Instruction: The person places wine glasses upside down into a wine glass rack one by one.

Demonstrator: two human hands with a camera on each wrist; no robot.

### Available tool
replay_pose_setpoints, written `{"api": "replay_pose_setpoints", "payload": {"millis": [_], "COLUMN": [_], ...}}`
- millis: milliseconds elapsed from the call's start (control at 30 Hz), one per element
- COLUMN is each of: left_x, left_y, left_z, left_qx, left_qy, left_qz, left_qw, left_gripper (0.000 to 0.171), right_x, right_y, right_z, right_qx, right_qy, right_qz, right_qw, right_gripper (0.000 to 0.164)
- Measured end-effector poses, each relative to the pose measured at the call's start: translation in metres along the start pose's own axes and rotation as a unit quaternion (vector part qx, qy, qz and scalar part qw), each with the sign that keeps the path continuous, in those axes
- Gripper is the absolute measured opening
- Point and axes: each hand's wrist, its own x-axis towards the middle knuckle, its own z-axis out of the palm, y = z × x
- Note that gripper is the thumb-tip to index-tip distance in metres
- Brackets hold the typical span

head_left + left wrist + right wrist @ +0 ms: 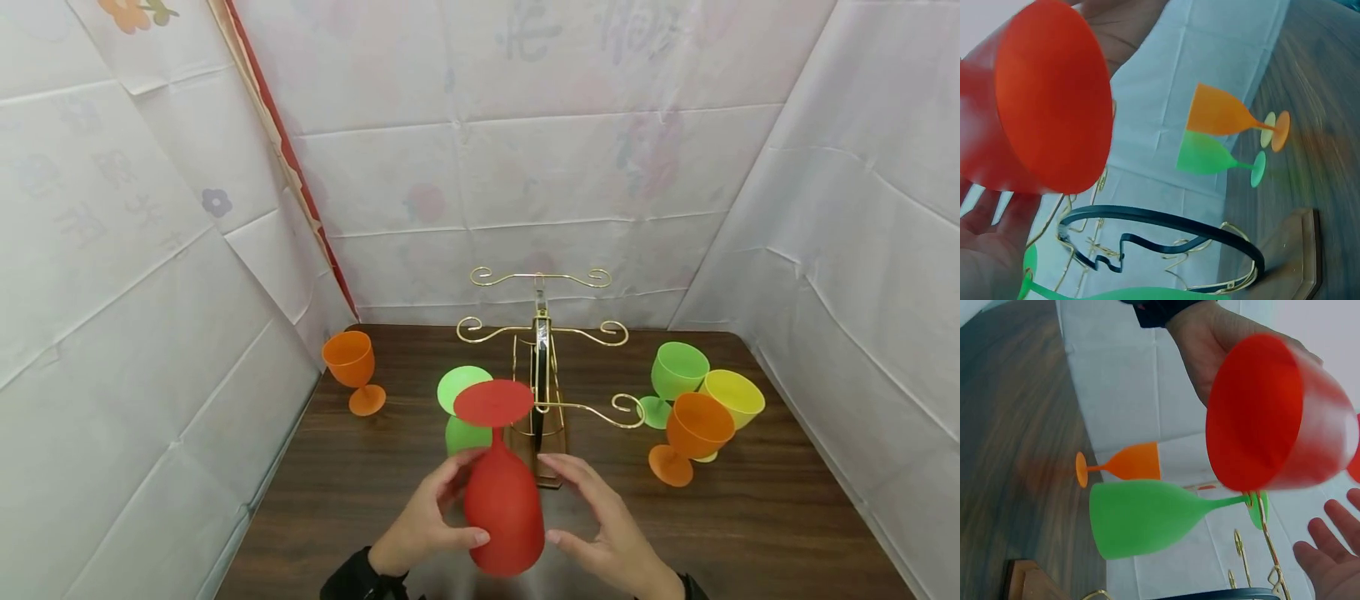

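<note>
Foot up and bowl down, a red goblet point(504, 508) stands in front of me in my left hand point(427, 521). The thumb presses its near side and the fingers curl round behind the bowl. My right hand point(607, 533) is just right of the bowl, with thumb and fingers spread and the fingers apart from it in the right wrist view. Behind the red goblet rises a gold wire rack point(542, 321) with curled arms and a wooden base point(551, 481). An upside-down green goblet point(1147, 515) hangs by its stem at a left arm, partly hidden in the head view.
An orange goblet point(350, 360) stands upright at the table's back left. On the right, a green goblet point(678, 371), a yellow goblet point(738, 400) and another orange goblet point(700, 427) stand close together. White sheets point(390, 175) wall the dark wooden table point(300, 517) at the back and sides.
</note>
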Motion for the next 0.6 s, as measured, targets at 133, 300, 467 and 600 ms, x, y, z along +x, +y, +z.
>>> {"api": "replay_pose_setpoints", "payload": {"millis": [133, 300, 467, 600], "left_x": [0.003, 0.009, 0.012, 0.013], "left_y": [-0.004, 0.001, 0.016, 0.0], "left_z": [0.006, 0.015, 0.024, 0.023], "left_qx": [0.072, 0.143, 0.177, 0.2], "left_qy": [-0.017, -0.027, -0.01, 0.0], "left_qz": [0.09, 0.187, 0.212, 0.232], "left_qw": [0.9932, 0.9716, 0.9611, 0.952], "left_gripper": [0.073, 0.075, 0.073, 0.072], "right_x": [0.001, 0.004, 0.005, 0.004], "right_y": [-0.002, -0.004, -0.002, 0.002], "right_z": [0.003, 0.006, 0.007, 0.01], "right_qx": [0.048, 0.077, 0.092, 0.091], "right_qy": [-0.032, -0.04, -0.037, -0.026], "right_qz": [0.025, 0.024, 0.04, 0.034], "right_qw": [0.998, 0.996, 0.994, 0.995], "right_gripper": [0.076, 0.079, 0.081, 0.085]}}
